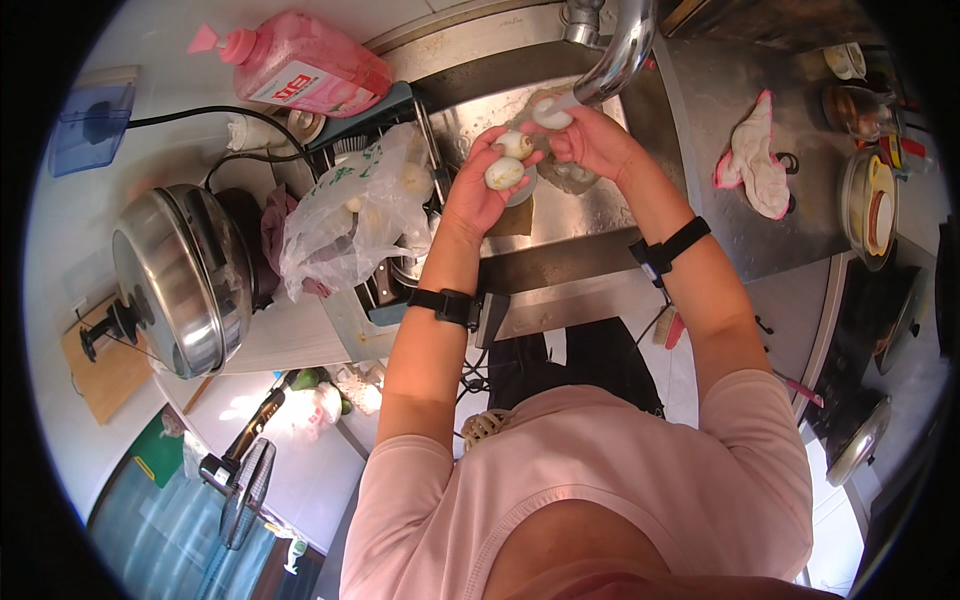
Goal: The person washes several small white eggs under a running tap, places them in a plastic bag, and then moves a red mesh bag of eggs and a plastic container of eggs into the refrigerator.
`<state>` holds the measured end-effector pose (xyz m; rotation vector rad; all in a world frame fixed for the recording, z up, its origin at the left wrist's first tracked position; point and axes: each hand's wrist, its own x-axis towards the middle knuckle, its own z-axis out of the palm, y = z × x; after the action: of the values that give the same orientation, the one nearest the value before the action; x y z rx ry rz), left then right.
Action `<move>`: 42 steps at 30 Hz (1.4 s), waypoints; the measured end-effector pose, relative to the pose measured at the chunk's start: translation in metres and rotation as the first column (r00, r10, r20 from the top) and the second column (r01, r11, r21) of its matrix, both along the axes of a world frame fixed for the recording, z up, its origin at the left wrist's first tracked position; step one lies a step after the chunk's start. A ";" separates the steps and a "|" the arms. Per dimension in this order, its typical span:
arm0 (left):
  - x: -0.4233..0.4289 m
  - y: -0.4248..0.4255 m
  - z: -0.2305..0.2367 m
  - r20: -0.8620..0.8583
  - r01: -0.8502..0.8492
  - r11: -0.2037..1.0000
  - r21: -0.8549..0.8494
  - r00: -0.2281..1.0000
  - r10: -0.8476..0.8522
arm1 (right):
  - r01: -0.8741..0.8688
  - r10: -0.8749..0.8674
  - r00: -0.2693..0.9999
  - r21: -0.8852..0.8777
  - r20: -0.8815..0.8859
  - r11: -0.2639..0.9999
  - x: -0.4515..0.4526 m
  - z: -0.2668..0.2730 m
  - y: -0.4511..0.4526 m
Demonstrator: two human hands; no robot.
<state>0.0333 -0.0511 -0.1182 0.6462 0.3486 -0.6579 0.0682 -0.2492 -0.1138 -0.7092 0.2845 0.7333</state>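
Over a stainless steel sink [517, 277], my left hand [484, 184] holds two whitish eggs with yellow-brown stains, one egg [504, 173] at the palm and another egg [514, 145] at the fingertips. My right hand [589, 139] grips a third white egg [552, 112] beneath the curved chrome faucet [624, 56], where water runs onto it. Below both hands, a clear plastic bag or film [574, 176] lies wet in the basin. Part of a pale round dish [523, 189] shows behind my left hand.
Left of the basin, a thin plastic bag [352, 217] with round things inside rests on a rack. A pink detergent bottle [311, 67] and a lidded steel pot [187, 277] stand beyond. A white cloth with pink edging [757, 161] lies on the right counter.
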 end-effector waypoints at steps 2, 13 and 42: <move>0.001 0.000 -0.002 -0.004 0.013 1.000 0.027 1.000 -0.013 | 0.039 -0.039 0.999 -0.008 -0.038 0.999 0.001 -0.004 0.001; 0.009 -0.018 0.007 0.033 0.060 0.941 0.333 0.997 -0.076 | 0.066 -0.063 0.998 -0.106 0.029 0.992 0.000 0.003 0.003; 0.003 -0.012 0.035 0.057 0.047 0.973 0.226 0.997 -0.061 | 0.004 0.089 0.946 -0.286 0.310 0.958 -0.004 0.039 -0.002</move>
<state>0.0365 -0.0636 -0.0829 0.8932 0.3502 -0.6537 0.0639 -0.2508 -0.0750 -1.0976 0.0750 0.6116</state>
